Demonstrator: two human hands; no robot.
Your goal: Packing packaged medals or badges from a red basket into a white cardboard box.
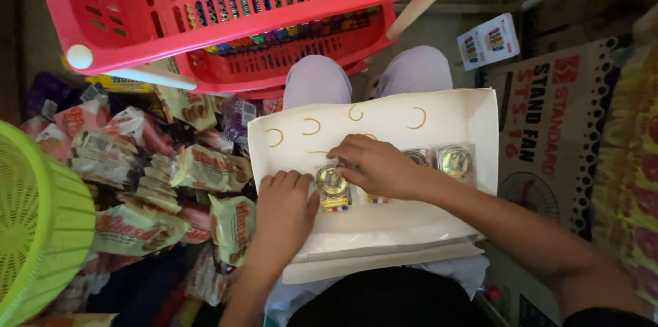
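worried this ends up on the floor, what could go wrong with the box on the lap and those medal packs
The white box rests only on the person's knees, so it may tip and spill the medal packs. The left hand and right hand crowd one medal pack near the box's left side, which might nudge it over the rim into the snack packets. The red rack stands close ahead; a knee could bump it.

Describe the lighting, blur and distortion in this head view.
Head view: the white box and red rack are brightly lit, corners fall dark; both hands sit slightly soft; straight rack edges bow, suggesting wide-angle distortion.
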